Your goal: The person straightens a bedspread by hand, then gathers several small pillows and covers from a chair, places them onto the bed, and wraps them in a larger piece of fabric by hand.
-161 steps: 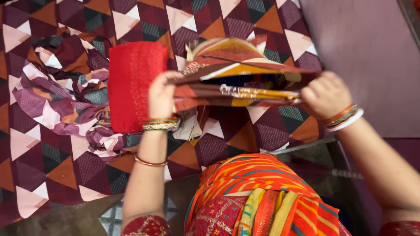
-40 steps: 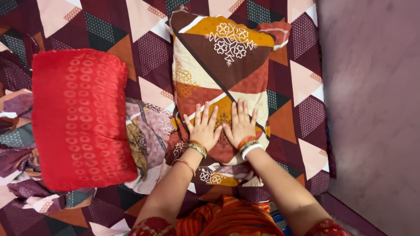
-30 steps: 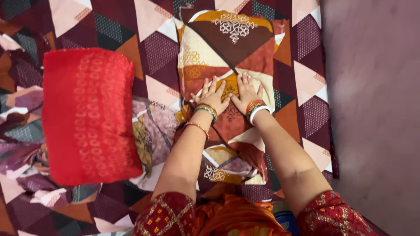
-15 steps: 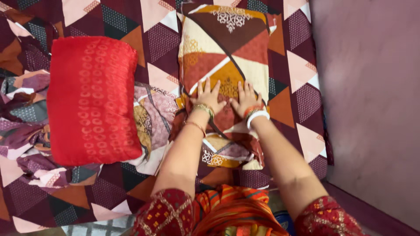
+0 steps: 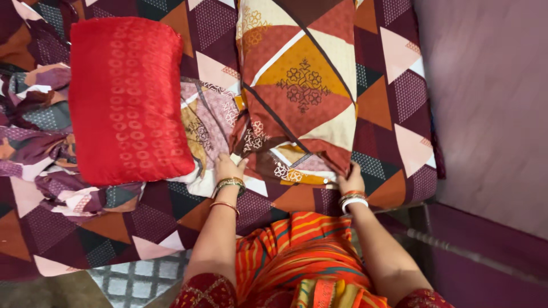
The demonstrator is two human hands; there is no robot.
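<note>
1. The bed (image 5: pixel 399 142), spread with a maroon sheet of triangles, fills most of the frame; a plain mauve wall (image 5: pixel 491 102) runs down the right side and a bit of tiled floor (image 5: pixel 137 279) shows at the lower left

2. The patterned pillow (image 5: pixel 302 85), brown, orange and cream, lies lengthwise in the upper middle of the frame, its top end cut off by the frame edge. Half a second ago both palms were pressed flat on its middle; now they have slid down to its near end, so the flattening looks finished and the work has moved to the open end of the cover

3. The red pillow (image 5: pixel 128 97) sits at the upper left, in the same spot as before, untouched, with a crumpled printed cloth (image 5: pixel 40 142) bunched beside and under it

4. The left hand (image 5: pixel 228 170) has its grip closed on the loose cover edge at the pillow's lower left corner, bangles at the wrist

5. The right hand (image 5: pixel 349 181) pinches the lower right corner, fingers curled under the fabric
</note>
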